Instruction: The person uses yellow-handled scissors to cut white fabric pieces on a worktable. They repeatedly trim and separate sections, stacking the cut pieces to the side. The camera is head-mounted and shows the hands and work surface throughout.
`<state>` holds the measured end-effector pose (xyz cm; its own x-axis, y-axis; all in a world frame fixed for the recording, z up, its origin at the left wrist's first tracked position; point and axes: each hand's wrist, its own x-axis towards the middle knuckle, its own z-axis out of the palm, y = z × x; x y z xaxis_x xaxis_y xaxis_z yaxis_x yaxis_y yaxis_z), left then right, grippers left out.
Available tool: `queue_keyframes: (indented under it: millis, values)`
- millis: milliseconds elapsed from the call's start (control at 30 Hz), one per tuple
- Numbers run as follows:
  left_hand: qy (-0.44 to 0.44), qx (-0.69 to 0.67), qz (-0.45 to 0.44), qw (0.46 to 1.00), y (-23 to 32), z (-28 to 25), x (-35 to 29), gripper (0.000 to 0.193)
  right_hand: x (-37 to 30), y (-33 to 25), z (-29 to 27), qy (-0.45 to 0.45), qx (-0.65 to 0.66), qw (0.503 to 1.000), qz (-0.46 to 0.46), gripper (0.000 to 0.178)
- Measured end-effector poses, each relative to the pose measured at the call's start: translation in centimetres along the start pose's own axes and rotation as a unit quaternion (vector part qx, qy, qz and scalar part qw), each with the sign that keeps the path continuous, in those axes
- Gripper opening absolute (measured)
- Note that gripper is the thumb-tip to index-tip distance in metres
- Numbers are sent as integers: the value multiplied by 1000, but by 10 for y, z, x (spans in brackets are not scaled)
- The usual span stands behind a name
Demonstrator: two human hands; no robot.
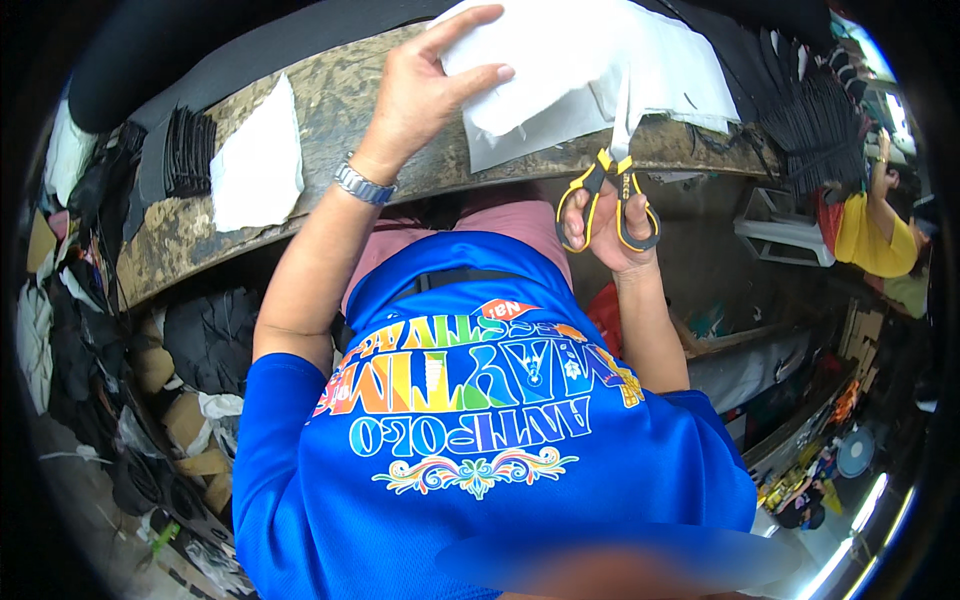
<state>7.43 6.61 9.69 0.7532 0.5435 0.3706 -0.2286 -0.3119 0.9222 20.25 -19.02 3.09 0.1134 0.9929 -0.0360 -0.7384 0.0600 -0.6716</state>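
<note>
My right hand [622, 235] is closed around yellow-and-black scissors [590, 185], with fingers through the handle loops. The scissor blades point away from me and meet the near edge of a stack of white fabric-like sheets [670, 75]. At the left end of the stack, my left hand [425, 90] holds the top white sheet [545, 55]. Its thumb and forefinger lie spread over the surface, and its other fingers are hidden. Another white sheet [500, 147] sticks out beneath, over the table's front edge.
The worn wooden table [335, 110] carries a separate white piece [258, 160] and stacked black strips [188, 150] at left. Black pieces [815, 130] are bundled at right. A white plastic stool [785, 228] stands beyond the table's right end, near a person in yellow [875, 235]. Scraps crowd the left floor.
</note>
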Motion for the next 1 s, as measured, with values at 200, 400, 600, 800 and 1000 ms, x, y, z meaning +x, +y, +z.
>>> queue_keyframes:
  millis: [200,400,600,800,1000]
  values:
    - [80,-295,-341,889,-61,28,-37,51,-39,16,-26,-20,73,993,90,70]
    - [60,-295,-318,899,-67,10,-51,48,-29,44,-35,-50,120,984,119,76]
    - [75,-304,-315,896,-62,9,-49,48,-9,41,-34,-47,134,983,119,74]
    - [34,-319,-316,893,-62,3,-52,49,4,36,-33,-62,114,985,115,74]
    - [72,-312,-326,890,-58,2,-55,53,3,35,-28,-73,57,984,149,76]
